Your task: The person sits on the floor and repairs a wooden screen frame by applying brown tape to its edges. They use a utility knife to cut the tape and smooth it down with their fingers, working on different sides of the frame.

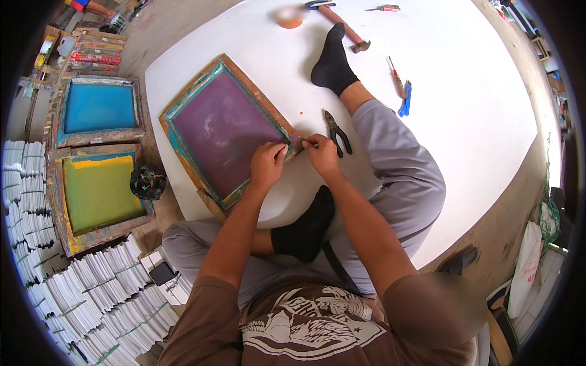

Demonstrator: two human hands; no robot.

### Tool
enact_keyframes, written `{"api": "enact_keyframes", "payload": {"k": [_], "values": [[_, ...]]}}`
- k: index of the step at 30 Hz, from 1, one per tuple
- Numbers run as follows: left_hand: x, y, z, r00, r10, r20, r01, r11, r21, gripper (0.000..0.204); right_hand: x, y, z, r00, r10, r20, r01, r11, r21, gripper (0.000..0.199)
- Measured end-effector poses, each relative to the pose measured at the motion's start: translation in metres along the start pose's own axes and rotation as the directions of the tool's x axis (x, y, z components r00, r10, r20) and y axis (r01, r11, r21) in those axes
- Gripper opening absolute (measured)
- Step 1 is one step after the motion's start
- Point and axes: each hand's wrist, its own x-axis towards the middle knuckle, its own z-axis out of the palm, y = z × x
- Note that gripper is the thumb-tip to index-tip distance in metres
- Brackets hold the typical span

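A wooden screen printing frame (210,131) with purple mesh and teal-stained edges lies tilted on the white surface before me. My left hand (267,165) is closed at its near right corner, fingertips curled against the wood and mesh edge. Just right of it, my right hand (321,154) pinches at the same corner; whatever lies between its fingertips is too small to make out. Dark-handled pliers (335,133) rest right beside my right hand, jaws pointing away. My crossed legs and black socks (305,226) are around the frame's near side.
Farther off lie a hammer (345,27), an orange tape roll (289,18), a red-handled screwdriver (387,8), another screwdriver (397,82) and a blue utility knife (405,99). On the left stand a blue screen frame (99,107), a yellow-green one (101,189) and stacked paper bundles (91,299).
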Motion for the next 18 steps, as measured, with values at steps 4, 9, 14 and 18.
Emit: {"api": "enact_keyframes", "payload": {"k": [4, 9, 14, 18], "values": [[-0.008, -0.002, 0.008, 0.998, 0.014, -0.060, -0.016, 0.999, -0.035, 0.017, -0.002, -0.005, 0.000, 1.000, 0.002, 0.009, -0.002, 0.999, 0.045, 0.031], [-0.014, 0.009, 0.006, 0.974, 0.176, -0.142, -0.154, 0.976, 0.153, 0.014, -0.004, -0.018, -0.009, 0.994, 0.090, 0.059, -0.092, 0.995, 0.028, 0.029], [-0.018, 0.026, 0.007, 0.948, 0.304, -0.091, -0.250, 0.892, 0.377, 0.014, -0.003, -0.021, -0.009, 0.988, 0.128, 0.081, -0.133, 0.989, 0.062, 0.028], [-0.017, 0.028, 0.008, 0.939, 0.335, -0.081, -0.261, 0.844, 0.468, 0.011, -0.004, -0.023, -0.009, 0.988, 0.130, 0.083, -0.135, 0.990, 0.051, 0.028]]}}
